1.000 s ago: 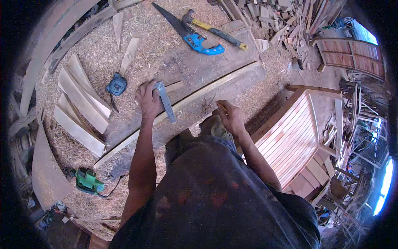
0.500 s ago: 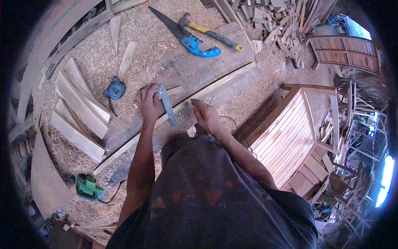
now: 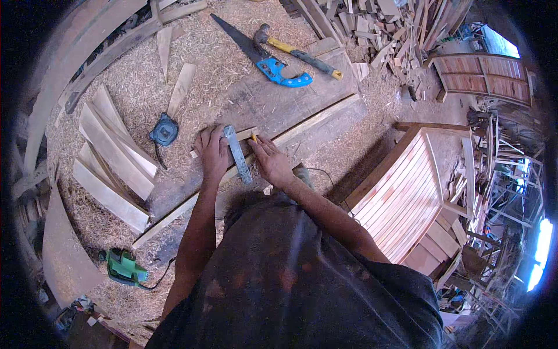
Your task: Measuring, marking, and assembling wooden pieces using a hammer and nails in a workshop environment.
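My left hand [image 3: 214, 152] is closed over a short wooden strip [image 3: 246, 133], with its fingers beside the upper end of a metal try square [image 3: 238, 156]. The square lies across the short strip and a long wooden batten [image 3: 319, 120]. My right hand [image 3: 273, 163] pinches a pencil [image 3: 254, 138], its yellowish end showing at the fingertips. That tip sits at the short strip, just right of the square. How my left fingers grip the square underneath is hidden.
A blue-handled saw [image 3: 279, 71] and a hammer [image 3: 299, 54] lie beyond my hands. To the left are a tape measure [image 3: 164, 130], curved wooden pieces [image 3: 116, 145] and a green power tool [image 3: 125, 267]. A slatted wooden panel [image 3: 401, 195] stands at right. Shavings [image 3: 203, 49] cover the ground.
My right hand has moved left and forward, bringing the pencil to the short strip beside the square. My left hand and the square stay nearly in place.
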{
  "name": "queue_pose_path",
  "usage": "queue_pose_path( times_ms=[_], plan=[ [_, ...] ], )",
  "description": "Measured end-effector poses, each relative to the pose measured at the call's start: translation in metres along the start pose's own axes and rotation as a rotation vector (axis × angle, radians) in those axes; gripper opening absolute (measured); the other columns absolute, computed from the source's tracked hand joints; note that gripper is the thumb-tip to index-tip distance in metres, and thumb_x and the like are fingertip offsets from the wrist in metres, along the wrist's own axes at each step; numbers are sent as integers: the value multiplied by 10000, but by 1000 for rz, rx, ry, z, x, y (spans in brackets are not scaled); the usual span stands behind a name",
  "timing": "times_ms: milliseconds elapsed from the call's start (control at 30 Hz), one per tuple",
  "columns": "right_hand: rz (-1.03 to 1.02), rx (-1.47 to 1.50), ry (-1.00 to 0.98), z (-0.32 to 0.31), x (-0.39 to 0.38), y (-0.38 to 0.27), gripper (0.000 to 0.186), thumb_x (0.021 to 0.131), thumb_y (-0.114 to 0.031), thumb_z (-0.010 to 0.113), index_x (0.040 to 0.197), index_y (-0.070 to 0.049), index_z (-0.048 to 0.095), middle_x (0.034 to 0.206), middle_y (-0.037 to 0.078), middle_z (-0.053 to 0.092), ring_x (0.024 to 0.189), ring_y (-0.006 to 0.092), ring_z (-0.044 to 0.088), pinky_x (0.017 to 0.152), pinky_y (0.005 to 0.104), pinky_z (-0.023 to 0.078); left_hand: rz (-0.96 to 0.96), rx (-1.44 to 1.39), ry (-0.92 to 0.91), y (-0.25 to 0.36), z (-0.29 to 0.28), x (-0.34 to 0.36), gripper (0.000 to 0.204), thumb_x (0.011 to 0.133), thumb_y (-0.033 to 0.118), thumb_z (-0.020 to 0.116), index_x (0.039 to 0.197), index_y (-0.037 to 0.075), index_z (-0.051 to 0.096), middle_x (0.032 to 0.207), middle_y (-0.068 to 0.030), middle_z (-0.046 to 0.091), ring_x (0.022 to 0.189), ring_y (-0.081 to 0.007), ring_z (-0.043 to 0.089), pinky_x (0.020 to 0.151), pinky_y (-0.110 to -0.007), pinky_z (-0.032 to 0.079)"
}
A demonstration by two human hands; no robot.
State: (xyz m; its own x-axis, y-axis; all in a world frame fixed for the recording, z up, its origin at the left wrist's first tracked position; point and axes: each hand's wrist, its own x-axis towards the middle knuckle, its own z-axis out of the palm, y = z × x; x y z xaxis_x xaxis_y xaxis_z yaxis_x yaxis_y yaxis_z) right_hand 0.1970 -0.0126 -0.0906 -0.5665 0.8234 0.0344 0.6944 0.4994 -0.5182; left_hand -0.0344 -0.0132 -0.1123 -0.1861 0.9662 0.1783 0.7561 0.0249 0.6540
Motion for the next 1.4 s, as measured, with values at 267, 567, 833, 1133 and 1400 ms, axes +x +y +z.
queue_pose_path(
  times_ms=[267,567,833,1133,1400],
  plan=[
    [-16,38,49,-1,3,-3,556,1038,-139,655,1558,3,521,1501,289,638,1457,459,573,1229,524,476,-10,-32,-9,0,-2,1,462,952,52,682,1403,146,710,1422,-114,671,1369,-382,548,1222,-549,350],
    [74,167,87,-15,15,-19,492,1086,-129,607,1550,11,522,1422,270,682,1342,449,646,1116,499,550,-3,11,33,1,0,-1,492,918,45,693,1400,138,717,1385,-125,673,1356,-392,550,1213,-552,370],
    [144,207,170,-1,19,-18,448,1095,-115,582,1528,-31,506,1306,278,710,1156,492,706,957,555,594,-52,-90,0,-7,3,-2,526,897,-1,673,1391,174,718,1410,-136,640,1393,-406,501,1230,-566,330],
    [140,204,130,5,16,-11,461,1095,-113,585,1539,-34,492,1305,277,713,1182,479,710,972,540,604,-63,-100,2,-2,0,0,512,901,12,682,1385,176,720,1397,-129,650,1392,-389,520,1228,-558,328],
    [139,186,143,6,16,-13,468,1080,-102,600,1531,-20,503,1348,269,703,1214,467,706,1011,531,597,-58,-103,-1,-8,3,1,507,909,20,706,1390,179,718,1400,-133,647,1394,-392,517,1228,-559,339]
  ],
)
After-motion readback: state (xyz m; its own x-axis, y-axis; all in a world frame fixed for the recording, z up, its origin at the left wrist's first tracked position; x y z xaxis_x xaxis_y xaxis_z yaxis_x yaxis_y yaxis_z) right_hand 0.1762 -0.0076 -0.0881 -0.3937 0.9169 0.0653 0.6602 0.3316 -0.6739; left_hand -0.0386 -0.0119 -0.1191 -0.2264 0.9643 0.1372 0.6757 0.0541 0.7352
